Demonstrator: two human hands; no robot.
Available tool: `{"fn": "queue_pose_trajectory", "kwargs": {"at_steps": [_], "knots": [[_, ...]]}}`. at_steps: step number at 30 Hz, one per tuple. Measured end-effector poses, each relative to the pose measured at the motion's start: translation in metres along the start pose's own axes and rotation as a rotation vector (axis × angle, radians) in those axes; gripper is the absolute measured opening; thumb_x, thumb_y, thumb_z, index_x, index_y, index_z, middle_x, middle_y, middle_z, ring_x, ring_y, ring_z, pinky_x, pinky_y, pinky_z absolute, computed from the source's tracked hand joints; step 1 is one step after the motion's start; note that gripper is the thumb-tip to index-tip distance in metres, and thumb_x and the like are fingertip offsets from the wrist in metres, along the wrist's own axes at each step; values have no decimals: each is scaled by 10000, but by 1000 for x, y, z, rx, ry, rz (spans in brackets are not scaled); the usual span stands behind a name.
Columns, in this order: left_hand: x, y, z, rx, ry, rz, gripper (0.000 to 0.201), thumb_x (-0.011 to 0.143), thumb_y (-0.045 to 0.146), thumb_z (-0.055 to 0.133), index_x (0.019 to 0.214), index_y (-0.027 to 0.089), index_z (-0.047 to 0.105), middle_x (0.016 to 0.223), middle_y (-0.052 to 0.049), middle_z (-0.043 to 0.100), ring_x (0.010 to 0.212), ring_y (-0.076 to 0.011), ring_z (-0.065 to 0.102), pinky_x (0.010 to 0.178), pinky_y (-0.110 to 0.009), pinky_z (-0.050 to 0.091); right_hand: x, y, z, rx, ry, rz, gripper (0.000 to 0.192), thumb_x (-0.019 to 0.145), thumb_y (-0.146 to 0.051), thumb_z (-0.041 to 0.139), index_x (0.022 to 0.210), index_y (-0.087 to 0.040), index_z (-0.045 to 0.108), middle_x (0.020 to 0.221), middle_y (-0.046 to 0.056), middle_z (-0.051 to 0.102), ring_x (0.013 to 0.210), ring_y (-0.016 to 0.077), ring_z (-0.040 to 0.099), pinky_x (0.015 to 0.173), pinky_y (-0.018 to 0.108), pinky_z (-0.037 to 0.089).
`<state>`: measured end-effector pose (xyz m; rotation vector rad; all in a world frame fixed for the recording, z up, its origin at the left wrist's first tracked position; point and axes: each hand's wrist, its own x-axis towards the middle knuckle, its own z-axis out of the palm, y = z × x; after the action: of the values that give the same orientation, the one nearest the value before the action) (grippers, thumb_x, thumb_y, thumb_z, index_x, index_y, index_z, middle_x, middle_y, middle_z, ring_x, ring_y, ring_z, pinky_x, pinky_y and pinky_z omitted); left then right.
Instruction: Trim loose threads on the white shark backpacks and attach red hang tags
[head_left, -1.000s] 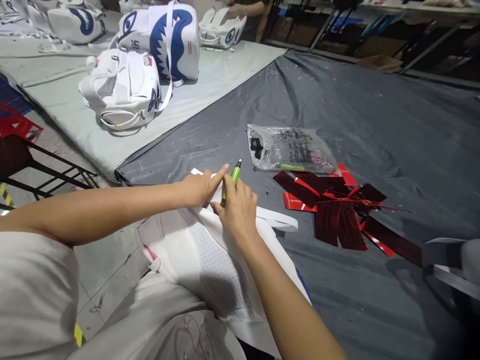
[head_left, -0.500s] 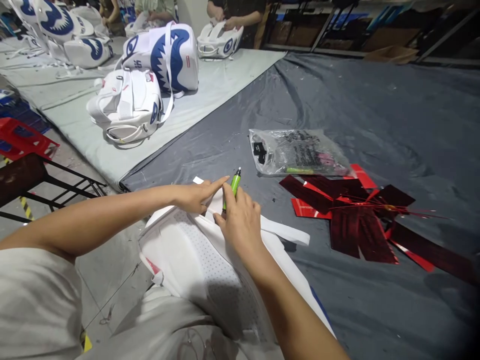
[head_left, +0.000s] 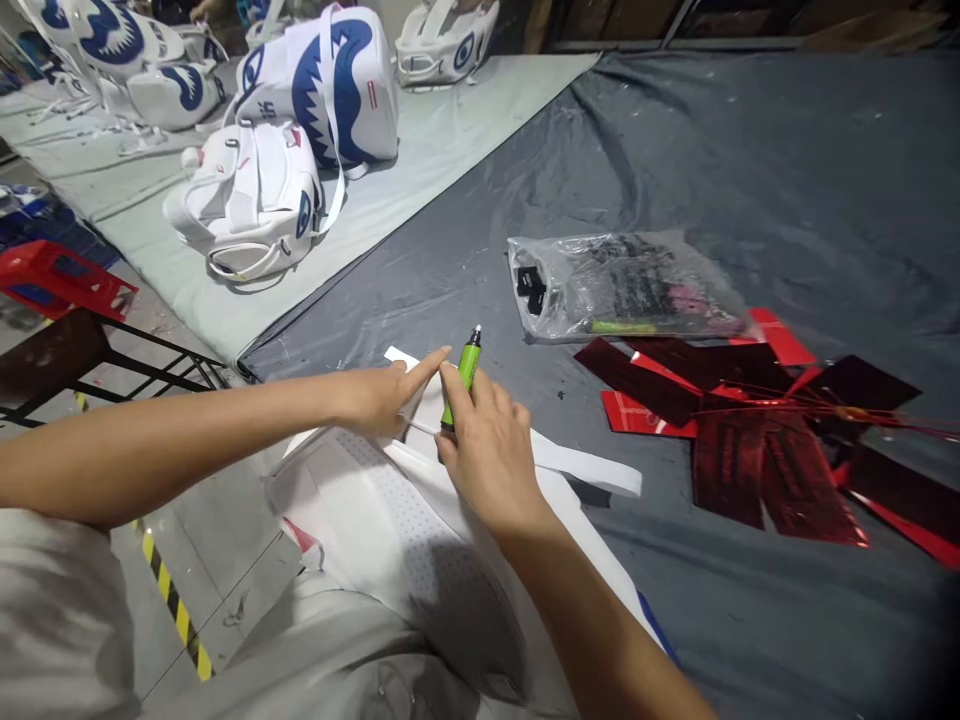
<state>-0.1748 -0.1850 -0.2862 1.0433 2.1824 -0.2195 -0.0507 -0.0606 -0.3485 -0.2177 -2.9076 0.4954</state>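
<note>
A green pen [head_left: 463,377] is gripped upright in the right hand [head_left: 487,450], right over the white bag [head_left: 405,520] on the lap. The bag's edge is pinned by the left hand [head_left: 379,395], fingers narrow, index out toward the pen. Beyond the right hand, a plastic pouch [head_left: 626,285] and red foil sheets [head_left: 757,430] are spread on the desk [head_left: 750,160].

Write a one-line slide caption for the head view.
Right hand grips a green marker over a white bag, left hand pressing its strap, beside red foil strips.
</note>
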Motion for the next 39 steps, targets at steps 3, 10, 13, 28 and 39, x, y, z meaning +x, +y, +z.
{"fn": "queue_pose_trajectory", "kwargs": {"at_steps": [3,10,13,28,39], "knots": [[0,-7,-3,-118,2,156,1052,860,190,551,1540,298,-245,1604,-160,296,1346,-261,495,999,-321,454,-1,2,2,36,38,-23,794,781,-78,716,1482,-233,377,1329,152,567,1197,334,525,909,441,409],[-4,11,5,164,117,-94,953,907,210,512,1571,257,-169,1224,-145,625,1010,-277,673,790,-324,482,-1,5,10,68,147,-36,812,776,-38,689,1493,-233,361,1252,152,595,1143,341,541,864,440,402],[-5,11,2,154,127,-5,945,908,211,520,1577,233,-146,1146,-112,659,1010,-258,658,801,-303,467,-2,6,12,103,172,-34,818,757,-33,701,1478,-240,372,1189,133,617,1106,332,557,853,431,402],[7,-9,8,-27,104,144,969,900,204,480,1543,294,-240,1356,-105,565,1094,-234,598,854,-309,472,-41,12,0,386,642,-104,204,935,-238,580,1135,-213,612,946,55,732,859,224,667,871,386,465],[5,-12,1,-55,34,193,965,901,231,485,1548,265,-231,1405,-163,524,1202,-272,568,979,-374,474,-45,-7,3,559,275,41,159,872,-379,681,956,-248,716,915,17,759,849,223,688,813,383,471]]}}
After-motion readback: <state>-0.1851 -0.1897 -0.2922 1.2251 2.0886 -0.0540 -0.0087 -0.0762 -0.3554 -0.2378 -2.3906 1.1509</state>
